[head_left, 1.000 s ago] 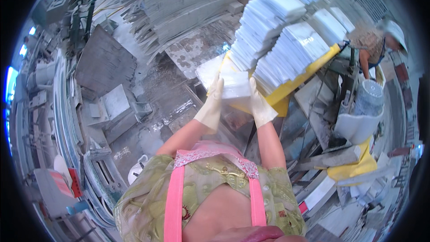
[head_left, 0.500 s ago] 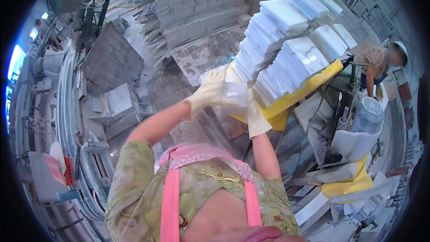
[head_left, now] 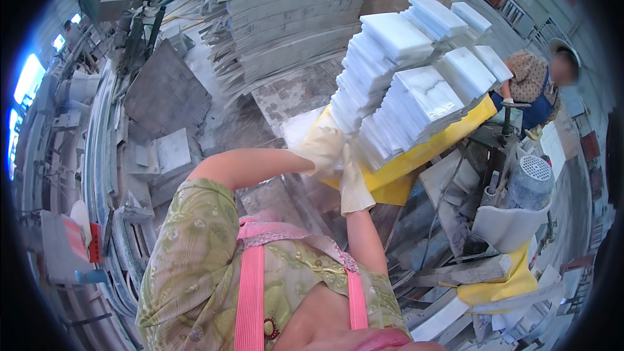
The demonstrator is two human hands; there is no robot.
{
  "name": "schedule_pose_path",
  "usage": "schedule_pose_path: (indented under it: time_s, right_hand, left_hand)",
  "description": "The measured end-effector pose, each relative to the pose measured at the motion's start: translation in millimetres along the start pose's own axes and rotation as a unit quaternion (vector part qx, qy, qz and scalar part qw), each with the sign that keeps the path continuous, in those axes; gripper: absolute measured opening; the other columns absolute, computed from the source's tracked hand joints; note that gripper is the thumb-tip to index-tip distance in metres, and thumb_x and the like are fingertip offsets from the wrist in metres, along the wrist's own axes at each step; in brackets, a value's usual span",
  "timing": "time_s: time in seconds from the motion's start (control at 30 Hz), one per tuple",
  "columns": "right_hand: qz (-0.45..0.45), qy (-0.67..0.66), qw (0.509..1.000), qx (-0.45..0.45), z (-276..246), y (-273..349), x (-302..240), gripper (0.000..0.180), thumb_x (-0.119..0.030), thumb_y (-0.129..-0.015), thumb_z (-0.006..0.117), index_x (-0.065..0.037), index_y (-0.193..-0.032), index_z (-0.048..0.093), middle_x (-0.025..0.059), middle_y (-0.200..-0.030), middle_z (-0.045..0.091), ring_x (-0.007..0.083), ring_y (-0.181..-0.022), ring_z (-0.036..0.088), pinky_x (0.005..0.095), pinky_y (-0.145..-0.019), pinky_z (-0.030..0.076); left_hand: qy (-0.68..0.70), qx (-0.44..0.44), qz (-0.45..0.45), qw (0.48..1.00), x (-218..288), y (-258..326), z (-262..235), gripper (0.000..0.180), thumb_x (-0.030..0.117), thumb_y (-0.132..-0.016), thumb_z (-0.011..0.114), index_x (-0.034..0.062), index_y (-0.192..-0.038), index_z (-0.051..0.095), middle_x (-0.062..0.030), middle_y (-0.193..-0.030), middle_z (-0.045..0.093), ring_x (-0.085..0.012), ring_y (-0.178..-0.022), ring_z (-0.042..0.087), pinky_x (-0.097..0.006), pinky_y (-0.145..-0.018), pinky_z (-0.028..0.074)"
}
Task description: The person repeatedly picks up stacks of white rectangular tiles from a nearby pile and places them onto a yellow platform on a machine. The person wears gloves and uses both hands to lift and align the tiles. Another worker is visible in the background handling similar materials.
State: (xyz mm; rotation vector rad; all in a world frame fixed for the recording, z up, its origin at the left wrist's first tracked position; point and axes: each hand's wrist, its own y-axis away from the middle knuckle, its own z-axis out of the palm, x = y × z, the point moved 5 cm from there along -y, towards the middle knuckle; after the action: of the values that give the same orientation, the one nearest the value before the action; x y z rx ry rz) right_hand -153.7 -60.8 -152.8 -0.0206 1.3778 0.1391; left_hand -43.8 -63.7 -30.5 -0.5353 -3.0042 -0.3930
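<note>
Both my hands wear cream gloves and are close together at the near end of a stack of white marble tiles [head_left: 383, 104]. My left hand [head_left: 323, 147] has its fingers curled at the lower left edge of the stack. My right hand [head_left: 352, 179] is closed beside it, fingers pointing up. They grip a marble tile pressed near the stack; the gloves hide most of it. The tiles stand on edge in two rows, with some lying at the far end. Beneath them is a yellow sheet [head_left: 396, 185].
A co-worker [head_left: 530, 84] bends at the far right by a grey motor [head_left: 531, 182]. Long stone strips [head_left: 292, 19] are piled at the back. A dark slab [head_left: 166, 88] leans at left. Offcuts and another yellow sheet [head_left: 504, 276] lie at lower right.
My hands have drawn together, turning the tile and bringing it against the stack's near end, so its face no longer shows. The co-worker has shifted position.
</note>
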Motion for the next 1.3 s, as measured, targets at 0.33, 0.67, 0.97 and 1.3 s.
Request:
schedule_pose_path:
  time_s: [0.33,0.67,0.97,1.3]
  right_hand:
    - [0.033,-0.017,0.999,0.011,1.2,6.4,-7.1,0.061,-0.044,-0.107,0.049,0.001,-0.149,0.048,0.0131,-0.15,0.051,0.0222,-0.136,0.049,0.0357,-0.118,0.034]
    - [0.001,0.044,0.988,0.148,51.9,38.7,-59.2,0.055,-0.037,-0.11,0.043,0.005,-0.144,0.051,0.0159,-0.142,0.058,0.0244,-0.128,0.057,0.0364,-0.111,0.043]
    - [-0.153,0.296,0.904,0.266,123.6,5.5,-101.1,0.047,-0.021,-0.108,0.05,0.01,-0.143,0.05,0.0227,-0.149,0.052,0.0294,-0.137,0.05,0.0401,-0.116,0.037]
    - [-0.122,0.207,0.945,0.221,241.7,-60.7,-104.8,0.038,-0.014,-0.108,0.047,0.006,-0.138,0.057,0.0185,-0.139,0.06,0.0247,-0.132,0.054,0.0382,-0.114,0.038]
  left_hand:
    - [0.114,0.056,0.046,0.991,-16.7,12.7,-6.4,0.063,0.029,-0.067,0.081,-0.0059,-0.115,0.058,-0.022,-0.111,0.068,-0.0353,-0.106,0.068,-0.042,-0.092,0.054]
    - [0.178,0.035,0.123,0.976,-53.3,18.4,-12.3,0.087,0.046,-0.059,0.088,-0.0052,-0.12,0.054,-0.0231,-0.115,0.066,-0.0345,-0.109,0.067,-0.043,-0.093,0.054]
    - [0.474,0.062,0.12,0.87,-146.6,0.5,11.0,0.101,0.045,-0.051,0.091,-0.0024,-0.131,0.052,-0.0239,-0.119,0.064,-0.0413,-0.111,0.063,-0.046,-0.098,0.051]
    - [0.411,0.163,-0.05,0.896,-368.3,-36.7,-20.9,0.079,0.039,-0.048,0.089,0.0021,-0.113,0.063,-0.0198,-0.11,0.068,-0.0355,-0.105,0.067,-0.043,-0.094,0.054]
